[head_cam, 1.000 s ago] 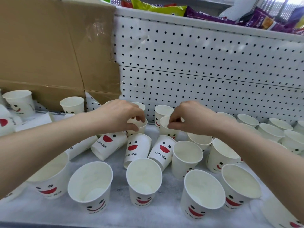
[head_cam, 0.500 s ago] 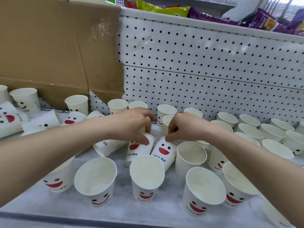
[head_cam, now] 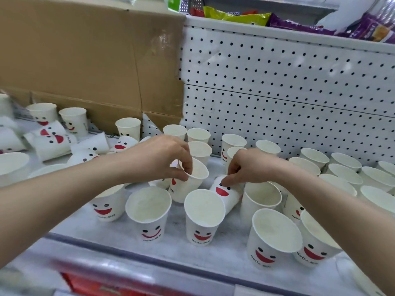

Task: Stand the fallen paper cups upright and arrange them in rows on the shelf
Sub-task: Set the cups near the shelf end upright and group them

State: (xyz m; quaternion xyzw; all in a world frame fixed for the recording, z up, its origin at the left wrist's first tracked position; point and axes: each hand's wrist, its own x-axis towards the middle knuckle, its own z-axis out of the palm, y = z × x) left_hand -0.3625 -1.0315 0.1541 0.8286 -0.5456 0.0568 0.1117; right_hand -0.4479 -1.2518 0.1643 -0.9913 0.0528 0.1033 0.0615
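- Left grip [head_cam: 158, 159], centre of frame: thumb and forefinger closed in a pinch on the rim of a tilted cup [head_cam: 186, 186]. The other fingers are curled above it.
- Tilted cup: mouth faces up and right, foot low toward the shelf [head_cam: 171, 248]. Cannot tell whether the foot touches.
- Right grip [head_cam: 250, 167], just right of centre: fingertips closed on the foot end of a lying cup [head_cam: 226, 194].
- Lying cup: on its side, red mouth print showing. Its open end is hidden behind the front cups [head_cam: 203, 214] and it sits close between upright neighbours.
- More fallen cups [head_cam: 51, 139] lie in a heap at left, below the carton [head_cam: 85, 60]. Upright cups [head_cam: 342, 167] at right stand in loose rows, not yet tidy.
- Judgement: both cups are mid-righting, and much of the task is left.
- Risk: the rim pinch is on thin paper, so too hard a squeeze could dent or fold the lip.
- Risk: swinging the lying cup upright in that tight gap could push the neighbours over. Empty cups are light, and one could take several down.
- Risk: both forearms pass low over the front cups, so a dropped wrist could knock them off the shelf edge.
- Risk: setting a cup down on a neighbour's foot would leave it leaning.
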